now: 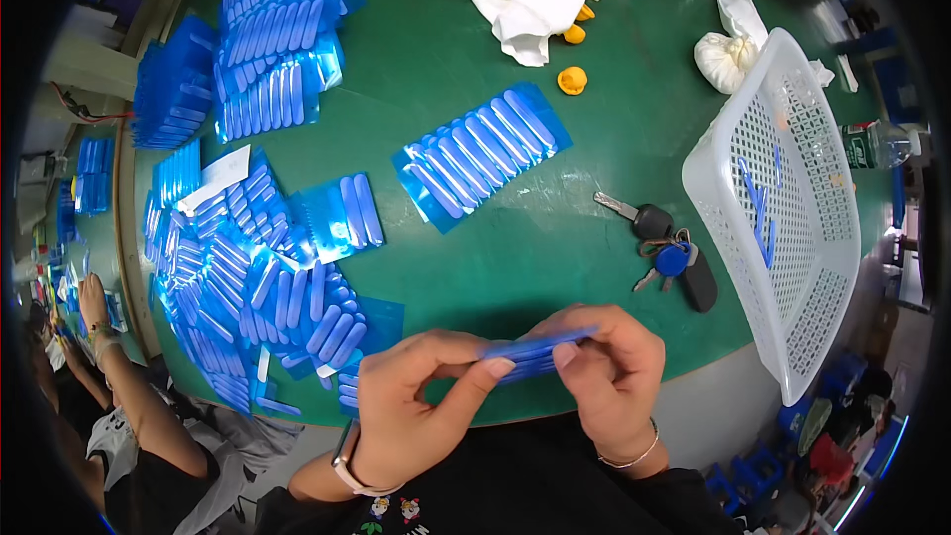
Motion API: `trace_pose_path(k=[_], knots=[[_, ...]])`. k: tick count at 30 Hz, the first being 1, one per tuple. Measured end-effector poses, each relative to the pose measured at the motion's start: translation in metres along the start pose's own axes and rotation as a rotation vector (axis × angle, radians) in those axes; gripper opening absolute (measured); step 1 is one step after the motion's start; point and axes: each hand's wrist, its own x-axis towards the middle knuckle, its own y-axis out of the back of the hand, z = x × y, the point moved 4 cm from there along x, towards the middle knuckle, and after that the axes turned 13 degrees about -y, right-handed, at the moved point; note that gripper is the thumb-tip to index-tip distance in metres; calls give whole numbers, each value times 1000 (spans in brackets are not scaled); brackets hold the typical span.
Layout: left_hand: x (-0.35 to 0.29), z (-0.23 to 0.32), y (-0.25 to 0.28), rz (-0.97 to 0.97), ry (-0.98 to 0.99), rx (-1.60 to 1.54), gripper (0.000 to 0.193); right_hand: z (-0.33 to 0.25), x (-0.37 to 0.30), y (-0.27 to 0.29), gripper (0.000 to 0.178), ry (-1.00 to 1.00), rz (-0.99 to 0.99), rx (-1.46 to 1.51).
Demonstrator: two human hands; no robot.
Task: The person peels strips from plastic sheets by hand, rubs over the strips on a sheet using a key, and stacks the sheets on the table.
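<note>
Blue sheet (536, 362) at the green table (475, 272)
I see the left hand (414, 408) pinch one end, the right hand (616, 374) the other.

Head-worn fisheye — downward, close above hands (421, 408) (619, 376)

A workshop: blue strips (223, 272) heaped (co-worker (154, 411) nearby).

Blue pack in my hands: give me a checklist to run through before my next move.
1. Blue pack gripped by left hand and right hand: ok.
2. Blue pack free of flaws: cannot tell, partly covered.
3. Lone pack apart from the pile: ok.
4. Pile neat: not ok, it lies jumbled.
5. Keys off the lone pack: ok.
6. Basket base wholly on the table: cannot tell.
</note>
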Motion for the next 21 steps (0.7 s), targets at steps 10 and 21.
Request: trace_pose_path(k=[10, 21], knots=[[-1, -2, -6, 132, -71, -53, 10, 7, 0, -4, 23, 108, -22, 188], [0, -3, -6, 135, 56, -170, 10, 1, -1, 3, 31, 74, 119, 38]])
